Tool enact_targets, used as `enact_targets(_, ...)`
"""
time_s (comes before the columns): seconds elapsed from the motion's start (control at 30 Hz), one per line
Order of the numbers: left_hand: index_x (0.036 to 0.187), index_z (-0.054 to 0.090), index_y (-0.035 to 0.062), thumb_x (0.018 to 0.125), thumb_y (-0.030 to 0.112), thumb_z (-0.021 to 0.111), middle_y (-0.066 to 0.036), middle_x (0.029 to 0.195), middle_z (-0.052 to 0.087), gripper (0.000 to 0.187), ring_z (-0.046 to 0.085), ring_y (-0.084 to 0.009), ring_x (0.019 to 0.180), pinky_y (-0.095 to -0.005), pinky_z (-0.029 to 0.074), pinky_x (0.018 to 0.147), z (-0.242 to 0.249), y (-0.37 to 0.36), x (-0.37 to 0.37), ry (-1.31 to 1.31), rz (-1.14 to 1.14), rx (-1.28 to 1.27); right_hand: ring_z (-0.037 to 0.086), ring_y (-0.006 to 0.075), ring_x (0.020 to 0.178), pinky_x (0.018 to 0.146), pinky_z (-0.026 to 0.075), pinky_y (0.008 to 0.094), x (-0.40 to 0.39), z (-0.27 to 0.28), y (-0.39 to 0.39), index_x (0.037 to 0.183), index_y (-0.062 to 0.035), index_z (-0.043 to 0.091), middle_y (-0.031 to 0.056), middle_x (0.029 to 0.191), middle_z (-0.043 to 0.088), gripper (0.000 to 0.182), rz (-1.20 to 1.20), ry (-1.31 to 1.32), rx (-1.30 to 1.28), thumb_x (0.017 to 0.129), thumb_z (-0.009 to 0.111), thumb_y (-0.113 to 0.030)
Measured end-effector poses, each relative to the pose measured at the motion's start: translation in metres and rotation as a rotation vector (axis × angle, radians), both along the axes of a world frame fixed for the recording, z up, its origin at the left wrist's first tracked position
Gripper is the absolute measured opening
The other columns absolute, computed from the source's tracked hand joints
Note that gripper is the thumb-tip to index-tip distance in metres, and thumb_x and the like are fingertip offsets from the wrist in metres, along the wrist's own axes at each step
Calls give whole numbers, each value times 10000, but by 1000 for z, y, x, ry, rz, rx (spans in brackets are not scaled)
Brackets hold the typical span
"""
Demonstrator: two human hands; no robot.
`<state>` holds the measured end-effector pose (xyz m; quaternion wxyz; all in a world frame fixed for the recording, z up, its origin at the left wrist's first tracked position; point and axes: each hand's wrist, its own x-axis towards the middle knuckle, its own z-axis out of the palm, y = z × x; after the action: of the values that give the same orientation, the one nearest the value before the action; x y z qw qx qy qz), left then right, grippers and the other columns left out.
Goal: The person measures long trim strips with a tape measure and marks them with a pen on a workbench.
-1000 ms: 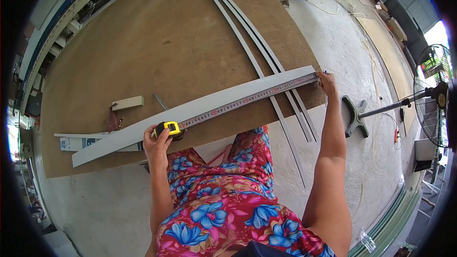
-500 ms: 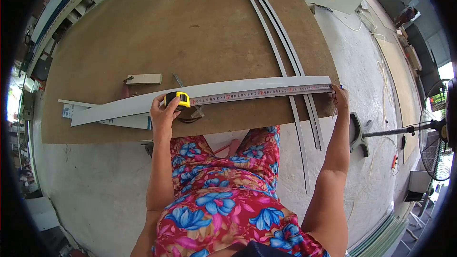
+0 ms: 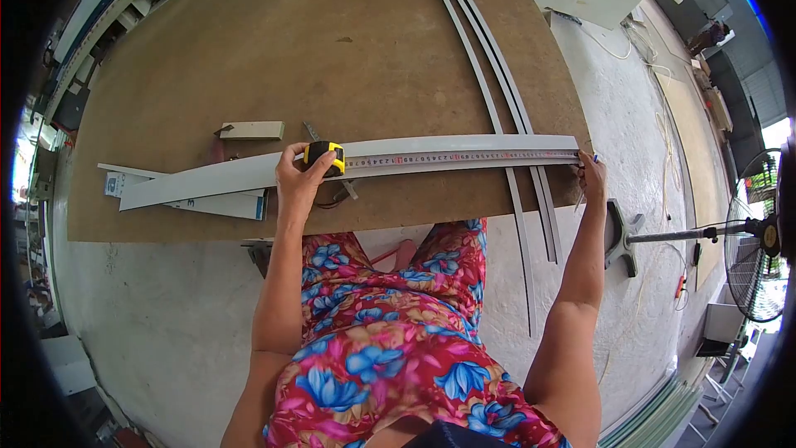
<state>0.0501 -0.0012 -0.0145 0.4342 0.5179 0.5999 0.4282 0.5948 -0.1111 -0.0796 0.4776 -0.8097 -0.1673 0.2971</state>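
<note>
A yellow and black tape measure (image 3: 324, 158) is gripped between the thumb and fingers of my left hand (image 3: 299, 178). Its metal blade (image 3: 448, 158) stretches to the right along a long white strip (image 3: 207, 179). At the strip's right end, my right hand (image 3: 591, 172) pinches around the blade's end; a small blue-tipped item shows by the fingers. The white strip lies across two or more narrow grey strips (image 3: 491, 99) near its right end, and over shorter white pieces (image 3: 224, 205) at the left.
A pale block (image 3: 252, 130) and a small metal tool (image 3: 310, 129) lie behind the white strip on the brown table (image 3: 249, 50). A standing fan (image 3: 754, 236) is at the right, its base near my right forearm. Cables (image 3: 663, 116) run along the floor.
My left hand and the tape case have moved right and slightly up, and the exposed blade is shorter. My right hand remains at the strip's right end.
</note>
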Motion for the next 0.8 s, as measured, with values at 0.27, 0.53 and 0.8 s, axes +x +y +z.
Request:
enact_targets(0.27, 967, 539, -49, 674, 320, 770, -152, 818, 620, 525, 616, -166, 709, -273, 505, 606, -4, -5, 7, 133, -41, 153, 353, 58, 367, 337, 245, 223, 4, -10, 0, 833, -113, 620, -32, 495, 443, 250, 29, -147, -34, 802, 621, -361)
enact_targets(0.53, 967, 544, -46, 656, 409, 760, -169, 829, 616, 592, 620, -202, 750, -296, 505, 630, -2, 0, 6, 239, -53, 94, 381, 68, 409, 378, 273, 240, 11, -19, 0, 838, -79, 653, -25, 512, 452, 307, 88, -404, -51, 808, 607, -381)
enact_targets(0.8, 976, 550, -50, 661, 398, 754, -177, 850, 615, 585, 612, -206, 778, -313, 496, 677, -4, -1, 4, 281, -37, 111, 597, 204, 759, 706, 453, 321, 3, 17, -4, 985, -28, 647, 91, 832, 638, 288, -48, -760, 38, 857, 518, -251)
